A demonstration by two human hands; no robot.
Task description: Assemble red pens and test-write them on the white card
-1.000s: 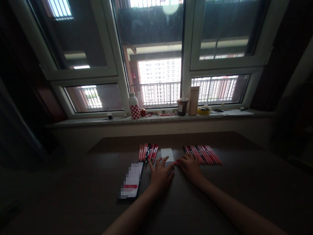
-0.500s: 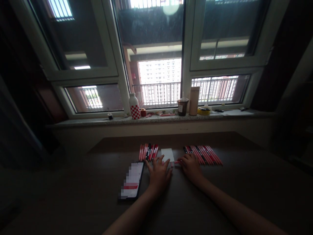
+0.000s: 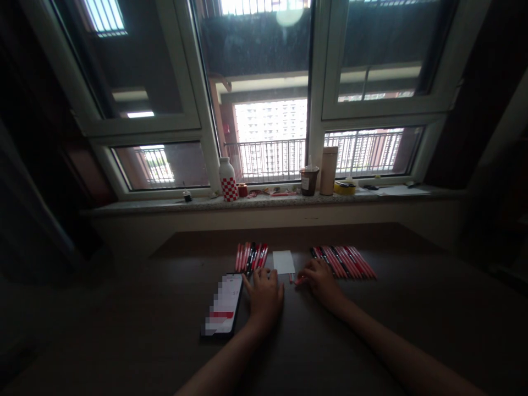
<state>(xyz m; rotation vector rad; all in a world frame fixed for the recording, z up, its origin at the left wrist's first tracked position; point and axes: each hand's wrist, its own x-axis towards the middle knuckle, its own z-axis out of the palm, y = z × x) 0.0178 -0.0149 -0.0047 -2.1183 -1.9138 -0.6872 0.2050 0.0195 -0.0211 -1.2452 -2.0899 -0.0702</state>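
Note:
My right hand (image 3: 319, 279) is closed near the middle of the table, its fingertips pinching a small pinkish-red piece (image 3: 300, 280) that is mostly hidden. Beside it, just below a white card (image 3: 283, 262), lies another thin reddish bit (image 3: 291, 278), too small to name. My left hand (image 3: 265, 294) rests on the table with its fingers spread and nothing visible in them, its thumb close to the phone (image 3: 225, 303). A row of red, pink and black pens (image 3: 251, 257) lies beyond the left hand. A longer row of similar pens (image 3: 344, 261) lies beyond the right hand.
Along the windowsill behind the table stand a checkered bottle (image 3: 228, 180), a drink cup (image 3: 309, 180), a tall tan flask (image 3: 328, 170) and a yellow tape roll (image 3: 345, 188). The brown table (image 3: 165, 297) extends to both sides of my arms.
My left hand has drawn back from the white card, leftward and slightly nearer to me, uncovering the card. The pinkish-red piece in my right hand has turned or shifted nearer to me.

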